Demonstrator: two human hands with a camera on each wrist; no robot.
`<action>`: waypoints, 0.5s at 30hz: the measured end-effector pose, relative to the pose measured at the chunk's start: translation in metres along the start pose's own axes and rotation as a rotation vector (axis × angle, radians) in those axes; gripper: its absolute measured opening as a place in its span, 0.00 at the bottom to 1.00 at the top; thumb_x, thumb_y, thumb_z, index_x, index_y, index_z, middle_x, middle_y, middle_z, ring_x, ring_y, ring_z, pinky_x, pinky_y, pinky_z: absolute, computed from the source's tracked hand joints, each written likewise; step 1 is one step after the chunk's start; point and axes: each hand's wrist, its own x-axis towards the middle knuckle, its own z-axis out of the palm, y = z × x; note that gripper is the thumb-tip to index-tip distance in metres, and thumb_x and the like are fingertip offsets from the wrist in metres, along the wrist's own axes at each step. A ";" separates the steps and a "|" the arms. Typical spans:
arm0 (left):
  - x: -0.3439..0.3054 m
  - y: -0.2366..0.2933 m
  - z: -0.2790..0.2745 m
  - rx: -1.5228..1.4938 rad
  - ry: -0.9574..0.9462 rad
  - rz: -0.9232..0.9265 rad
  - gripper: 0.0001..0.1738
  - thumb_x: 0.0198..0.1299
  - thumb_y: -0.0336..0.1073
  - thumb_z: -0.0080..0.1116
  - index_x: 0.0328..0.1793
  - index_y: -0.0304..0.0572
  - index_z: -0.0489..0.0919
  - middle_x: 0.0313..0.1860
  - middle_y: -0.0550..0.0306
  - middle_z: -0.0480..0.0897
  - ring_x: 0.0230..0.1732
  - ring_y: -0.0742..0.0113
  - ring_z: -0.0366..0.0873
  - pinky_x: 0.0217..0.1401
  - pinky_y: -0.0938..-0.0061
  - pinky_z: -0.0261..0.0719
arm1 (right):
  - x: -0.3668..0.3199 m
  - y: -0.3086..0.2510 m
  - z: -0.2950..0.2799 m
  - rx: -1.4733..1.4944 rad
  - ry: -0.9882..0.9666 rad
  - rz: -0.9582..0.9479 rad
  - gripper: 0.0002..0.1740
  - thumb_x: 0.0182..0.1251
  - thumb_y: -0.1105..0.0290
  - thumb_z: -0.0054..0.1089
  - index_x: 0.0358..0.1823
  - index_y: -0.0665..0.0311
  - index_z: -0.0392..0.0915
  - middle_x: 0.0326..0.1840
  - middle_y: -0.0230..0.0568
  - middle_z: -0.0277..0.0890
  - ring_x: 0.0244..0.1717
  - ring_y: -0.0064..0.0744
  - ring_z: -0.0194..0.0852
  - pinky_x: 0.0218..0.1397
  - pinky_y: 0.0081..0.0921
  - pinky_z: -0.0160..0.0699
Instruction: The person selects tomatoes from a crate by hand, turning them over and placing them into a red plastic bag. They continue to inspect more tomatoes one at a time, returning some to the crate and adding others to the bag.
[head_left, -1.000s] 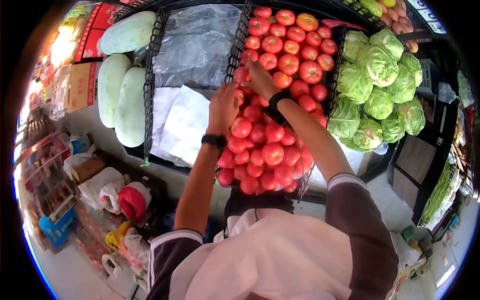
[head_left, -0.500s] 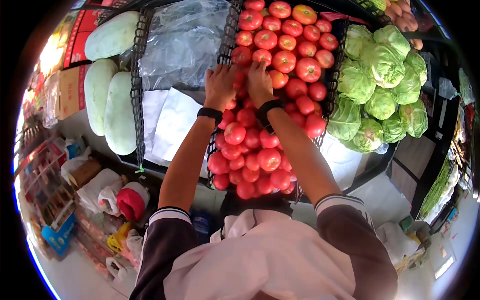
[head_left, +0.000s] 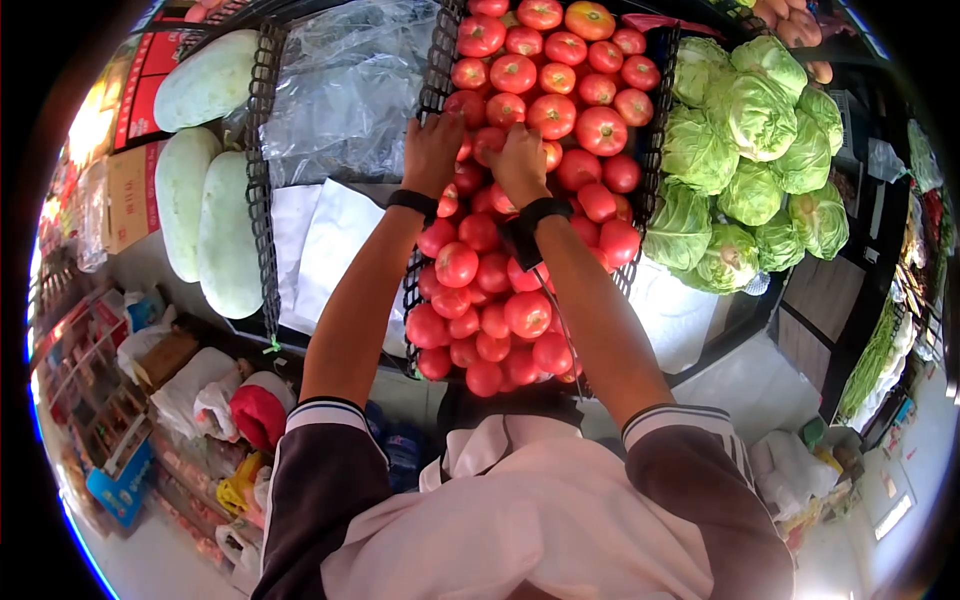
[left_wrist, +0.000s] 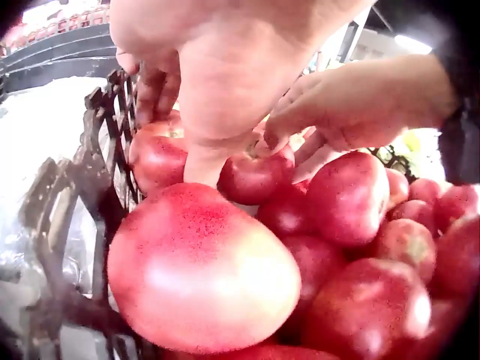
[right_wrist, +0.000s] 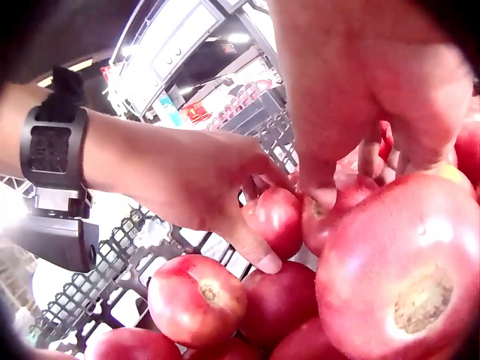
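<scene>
Both hands reach into a black mesh-sided bin heaped with red tomatoes (head_left: 528, 314). My left hand (head_left: 433, 157) is at the bin's left side, against the mesh divider. In the right wrist view its thumb and fingers curl round a tomato (right_wrist: 276, 219). Just to the right, my right hand (head_left: 519, 168) bends down into the same heap. Its thumb and fingertips close about another tomato (left_wrist: 256, 177), partly hidden by the hand in the left wrist view. A large tomato (left_wrist: 202, 270) lies close below the left hand's thumb.
Left of the tomatoes are clear plastic bags (head_left: 350, 90) and white sheets (head_left: 330, 245), then pale green winter melons (head_left: 232, 235). Green cabbages (head_left: 755, 115) are piled to the right. A black mesh divider (head_left: 262, 170) separates bags from melons. Bagged goods (head_left: 205, 390) lie at lower left.
The right hand has come back from farther up and left, and now bends down beside the left hand. The left hand has stayed at the bin's left side. The head view has shifted slightly.
</scene>
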 end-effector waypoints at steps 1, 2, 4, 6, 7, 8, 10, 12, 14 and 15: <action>0.000 -0.001 -0.005 -0.051 -0.014 -0.007 0.28 0.47 0.38 0.71 0.57 0.48 0.77 0.43 0.60 0.80 0.48 0.61 0.78 0.48 0.62 0.69 | 0.004 0.000 -0.002 -0.010 -0.035 0.012 0.29 0.57 0.63 0.73 0.54 0.75 0.73 0.56 0.69 0.72 0.51 0.64 0.80 0.51 0.47 0.83; 0.000 -0.002 -0.010 -0.102 -0.029 -0.014 0.31 0.45 0.38 0.73 0.58 0.48 0.76 0.43 0.60 0.80 0.48 0.61 0.78 0.49 0.63 0.69 | 0.007 -0.001 -0.004 -0.018 -0.072 0.025 0.28 0.58 0.63 0.72 0.53 0.75 0.74 0.55 0.69 0.72 0.51 0.63 0.80 0.51 0.47 0.83; -0.002 -0.003 -0.010 -0.114 -0.035 -0.020 0.36 0.41 0.38 0.77 0.60 0.47 0.75 0.44 0.60 0.81 0.50 0.61 0.79 0.50 0.63 0.70 | 0.012 0.002 0.003 -0.051 -0.097 0.034 0.24 0.59 0.64 0.71 0.50 0.74 0.76 0.54 0.68 0.74 0.51 0.63 0.81 0.51 0.48 0.84; -0.001 -0.003 -0.012 -0.135 -0.039 -0.018 0.38 0.39 0.38 0.78 0.61 0.47 0.75 0.45 0.59 0.81 0.50 0.61 0.80 0.51 0.63 0.70 | 0.017 0.001 0.009 -0.104 -0.060 0.023 0.21 0.59 0.65 0.69 0.48 0.73 0.78 0.51 0.67 0.77 0.49 0.62 0.82 0.49 0.48 0.84; -0.003 -0.004 -0.015 -0.151 -0.052 -0.005 0.37 0.39 0.38 0.78 0.60 0.47 0.76 0.45 0.59 0.81 0.49 0.61 0.80 0.52 0.63 0.71 | 0.017 0.002 0.010 -0.100 -0.065 0.017 0.20 0.59 0.65 0.69 0.47 0.72 0.79 0.49 0.66 0.79 0.48 0.62 0.82 0.48 0.48 0.84; -0.003 -0.005 -0.017 -0.164 -0.063 0.009 0.37 0.39 0.38 0.78 0.60 0.47 0.76 0.46 0.58 0.81 0.49 0.60 0.81 0.52 0.63 0.72 | 0.018 0.003 0.011 -0.096 -0.068 0.010 0.19 0.59 0.65 0.69 0.46 0.72 0.79 0.47 0.64 0.80 0.47 0.62 0.83 0.47 0.48 0.85; -0.002 -0.012 -0.017 -0.249 -0.062 0.029 0.33 0.39 0.37 0.78 0.56 0.47 0.78 0.46 0.57 0.82 0.47 0.59 0.82 0.52 0.62 0.73 | 0.018 0.002 0.009 -0.096 -0.037 -0.008 0.16 0.60 0.66 0.67 0.44 0.70 0.80 0.44 0.62 0.81 0.44 0.62 0.83 0.45 0.49 0.85; -0.002 -0.016 -0.014 -0.263 -0.026 0.051 0.27 0.41 0.36 0.76 0.51 0.47 0.80 0.45 0.56 0.82 0.45 0.59 0.83 0.51 0.62 0.74 | 0.014 0.002 0.010 -0.113 0.020 -0.048 0.12 0.63 0.67 0.64 0.41 0.69 0.80 0.41 0.60 0.83 0.43 0.61 0.84 0.44 0.49 0.85; -0.001 -0.014 -0.008 -0.207 0.040 0.096 0.19 0.45 0.35 0.72 0.46 0.46 0.81 0.44 0.56 0.82 0.43 0.59 0.83 0.50 0.63 0.75 | 0.012 0.005 0.010 -0.142 -0.033 -0.043 0.13 0.63 0.66 0.65 0.42 0.68 0.80 0.41 0.59 0.83 0.45 0.62 0.83 0.47 0.51 0.84; 0.000 -0.012 -0.007 -0.174 0.023 0.096 0.16 0.47 0.35 0.69 0.44 0.46 0.81 0.43 0.56 0.82 0.43 0.59 0.83 0.50 0.64 0.75 | 0.010 0.009 0.008 -0.157 -0.059 -0.037 0.13 0.63 0.66 0.66 0.42 0.68 0.79 0.42 0.59 0.83 0.46 0.63 0.82 0.48 0.52 0.83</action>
